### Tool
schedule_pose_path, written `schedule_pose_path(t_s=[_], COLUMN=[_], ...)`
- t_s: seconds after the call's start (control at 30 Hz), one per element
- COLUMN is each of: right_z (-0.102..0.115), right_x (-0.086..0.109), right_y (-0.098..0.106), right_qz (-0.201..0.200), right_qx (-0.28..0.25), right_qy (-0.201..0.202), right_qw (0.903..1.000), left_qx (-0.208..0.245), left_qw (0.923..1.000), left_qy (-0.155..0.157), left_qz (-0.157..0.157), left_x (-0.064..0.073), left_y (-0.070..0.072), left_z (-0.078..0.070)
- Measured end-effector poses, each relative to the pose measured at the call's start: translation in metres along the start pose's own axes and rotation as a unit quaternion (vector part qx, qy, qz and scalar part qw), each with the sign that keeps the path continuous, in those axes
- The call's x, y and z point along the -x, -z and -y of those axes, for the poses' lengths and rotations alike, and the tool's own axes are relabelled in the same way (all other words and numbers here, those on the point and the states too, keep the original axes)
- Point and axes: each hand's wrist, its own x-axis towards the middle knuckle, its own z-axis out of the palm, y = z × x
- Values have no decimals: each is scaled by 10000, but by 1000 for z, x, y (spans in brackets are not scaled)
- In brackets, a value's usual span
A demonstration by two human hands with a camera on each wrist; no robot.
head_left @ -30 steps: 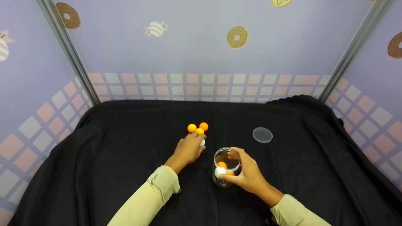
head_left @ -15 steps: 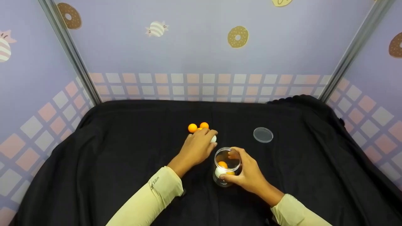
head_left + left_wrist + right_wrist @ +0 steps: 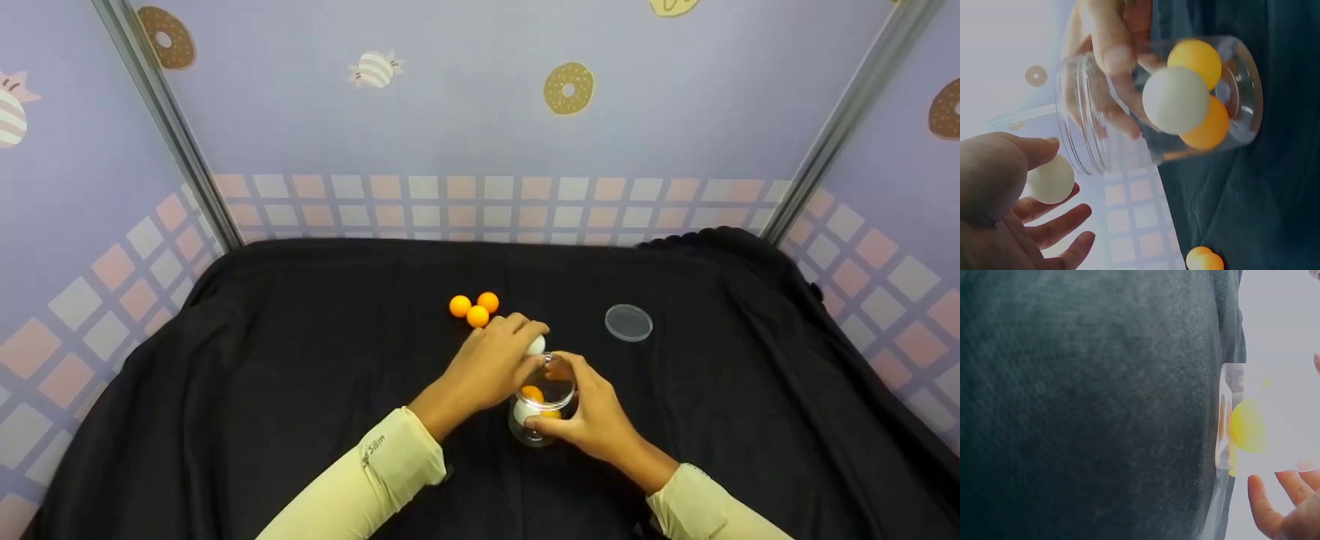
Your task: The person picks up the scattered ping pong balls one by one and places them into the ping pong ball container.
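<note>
My left hand point(image 3: 487, 367) pinches a white ping-pong ball point(image 3: 1051, 179) between thumb and fingers, beside the open mouth of a clear plastic jar point(image 3: 534, 433). With thumb and fingers around its side, my right hand point(image 3: 600, 416) grips the jar, which stands upright on the black cloth. Inside the jar lie a white ball point(image 3: 1176, 100) and two orange balls, one upper point(image 3: 1195, 63) and one lower point(image 3: 1207, 126) in the left wrist view. The right wrist view is overexposed around the jar point(image 3: 1233, 377).
Three orange ping-pong balls point(image 3: 478, 316) sit close together on the black cloth point(image 3: 315, 360) beyond my left hand. A clear round lid point(image 3: 628, 322) lies flat at the right. Patterned walls point(image 3: 480, 135) enclose the back and sides.
My left hand has carried the white ball away from the orange balls, rightward and toward the jar's mouth. The right hand and jar have stayed in place.
</note>
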Motion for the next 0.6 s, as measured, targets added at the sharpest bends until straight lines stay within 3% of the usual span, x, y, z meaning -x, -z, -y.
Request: schedule_pose_path(t_s=[0.33,0.6], right_z=[-1,-1], right_x=[0,1], right_y=[0,1], right_qz=[-4,-28], right_qx=[99,186], right_qy=[39,64], right_qw=[9999,9998], left_qx=[190,-36], left_qw=[9996,9996], left_qy=[-144,-199], left_qz=[163,185], left_x=[4,9], left_y=[2,-11], left_z=[-14,-18])
